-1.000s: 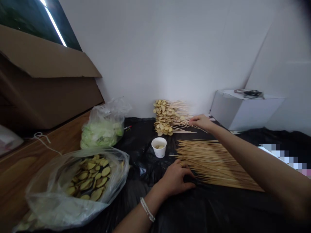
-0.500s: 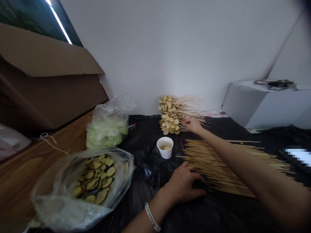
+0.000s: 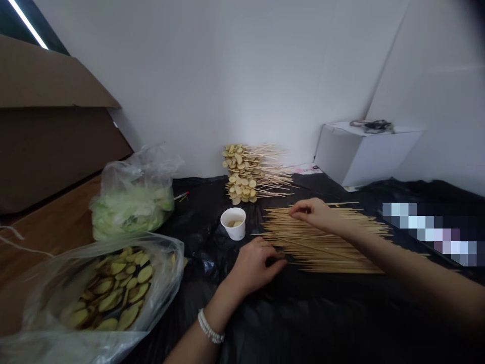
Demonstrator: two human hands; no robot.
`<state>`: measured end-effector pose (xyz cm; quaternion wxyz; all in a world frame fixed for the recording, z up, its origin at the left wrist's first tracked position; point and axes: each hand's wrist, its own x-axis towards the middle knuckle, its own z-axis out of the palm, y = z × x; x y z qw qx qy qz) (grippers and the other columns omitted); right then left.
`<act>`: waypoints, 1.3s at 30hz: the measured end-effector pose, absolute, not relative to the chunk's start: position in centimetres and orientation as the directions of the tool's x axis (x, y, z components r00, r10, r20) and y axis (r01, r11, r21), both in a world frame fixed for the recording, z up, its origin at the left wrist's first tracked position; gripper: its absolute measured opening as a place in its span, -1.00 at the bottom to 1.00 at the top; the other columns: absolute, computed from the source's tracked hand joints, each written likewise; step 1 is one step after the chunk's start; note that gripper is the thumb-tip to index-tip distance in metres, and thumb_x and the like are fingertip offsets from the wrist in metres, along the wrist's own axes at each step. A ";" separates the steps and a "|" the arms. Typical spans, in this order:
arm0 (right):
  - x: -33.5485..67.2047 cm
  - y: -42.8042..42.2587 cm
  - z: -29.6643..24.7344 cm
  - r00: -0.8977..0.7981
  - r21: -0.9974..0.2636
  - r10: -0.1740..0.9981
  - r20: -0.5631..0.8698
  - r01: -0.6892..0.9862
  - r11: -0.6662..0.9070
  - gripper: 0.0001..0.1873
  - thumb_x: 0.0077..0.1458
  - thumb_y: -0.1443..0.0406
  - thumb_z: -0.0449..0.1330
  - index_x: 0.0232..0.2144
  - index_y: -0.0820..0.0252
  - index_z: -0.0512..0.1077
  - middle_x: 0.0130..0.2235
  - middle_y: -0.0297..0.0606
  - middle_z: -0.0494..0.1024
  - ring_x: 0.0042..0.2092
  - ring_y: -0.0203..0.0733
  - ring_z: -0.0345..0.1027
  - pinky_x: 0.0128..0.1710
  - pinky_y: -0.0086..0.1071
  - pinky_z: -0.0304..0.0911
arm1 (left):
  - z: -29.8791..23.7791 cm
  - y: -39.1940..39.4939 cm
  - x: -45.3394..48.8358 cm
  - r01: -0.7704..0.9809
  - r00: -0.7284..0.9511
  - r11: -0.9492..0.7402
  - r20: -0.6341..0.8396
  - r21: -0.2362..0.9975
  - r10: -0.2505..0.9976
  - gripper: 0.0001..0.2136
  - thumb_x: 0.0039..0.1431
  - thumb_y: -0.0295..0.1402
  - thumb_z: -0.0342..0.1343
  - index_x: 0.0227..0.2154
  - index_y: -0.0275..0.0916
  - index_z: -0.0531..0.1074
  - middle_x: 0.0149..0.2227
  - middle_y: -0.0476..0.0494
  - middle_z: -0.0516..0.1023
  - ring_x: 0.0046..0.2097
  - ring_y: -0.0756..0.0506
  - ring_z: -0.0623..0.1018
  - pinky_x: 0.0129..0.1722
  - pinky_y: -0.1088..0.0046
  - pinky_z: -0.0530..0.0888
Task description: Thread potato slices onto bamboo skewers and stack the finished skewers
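My left hand (image 3: 254,265) rests on the black plastic sheet (image 3: 206,308) at the blunt heap of bamboo skewers (image 3: 322,237), thumb apart from the curved fingers. A small yellowish spot by its fingertips is too small to make out. Above the far side of that heap hovers my right hand (image 3: 312,211), fingers loosely bent, with nothing visible in them. Behind the heap, against the wall, lies a stack of skewered potato slices (image 3: 242,177), slices left and sticks right. A white paper cup (image 3: 235,230) with a few slices stands before it.
At lower left, an open clear bag (image 3: 166,293) holds potato slices (image 3: 113,288). Behind it sits a tied bag of cut green vegetable (image 3: 131,212). A cardboard box (image 3: 49,146) is far left; a white box (image 3: 352,151) with dark cords stands at right. A pen (image 3: 182,195) lies between.
My right hand has left the sticks of the potato stack and come back over the loose skewers. The left hand stays by the skewers' left ends. The view has turned right.
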<state>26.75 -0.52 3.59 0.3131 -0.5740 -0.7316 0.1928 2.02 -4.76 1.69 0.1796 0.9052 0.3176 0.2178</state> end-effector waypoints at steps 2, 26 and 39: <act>26.3 -3.2 3.6 -0.239 -0.645 0.952 0.190 0.701 0.304 -0.81 0.01 0.34 0.13 -0.38 0.18 0.56 -0.35 -0.30 0.62 -0.33 -0.23 0.43 -0.31 -0.40 0.26 | 1.7 -4.5 1.9 0.553 0.655 -0.704 0.291 0.445 0.698 -0.75 0.15 -0.18 0.10 -0.54 -0.20 0.48 -0.46 -0.09 0.51 -0.28 -0.09 0.46 -0.33 0.43 0.32; 22.9 -6.1 3.4 -0.546 -0.192 0.798 0.257 0.780 0.596 -0.74 0.12 0.45 -0.02 -0.37 0.22 0.48 -0.34 -0.18 0.50 -0.33 -0.19 0.33 -0.34 -0.35 0.19 | 1.2 -4.4 1.8 0.574 0.552 -0.729 0.481 0.373 0.681 -0.63 0.24 -0.22 -0.02 -0.66 -0.22 0.34 -0.60 -0.06 0.39 -0.39 -0.04 0.39 -0.40 0.44 0.26; 19.8 1.2 7.2 -0.373 -0.311 0.841 0.391 0.806 0.503 -0.55 0.00 0.53 0.00 -0.09 0.21 0.47 -0.09 -0.16 0.54 -0.12 -0.17 0.39 -0.09 -0.34 0.25 | 1.1 -3.9 1.3 0.611 0.588 -0.712 0.405 0.345 0.701 -0.66 0.21 -0.22 0.00 -0.64 -0.22 0.38 -0.57 -0.08 0.42 -0.36 -0.06 0.42 -0.40 0.44 0.27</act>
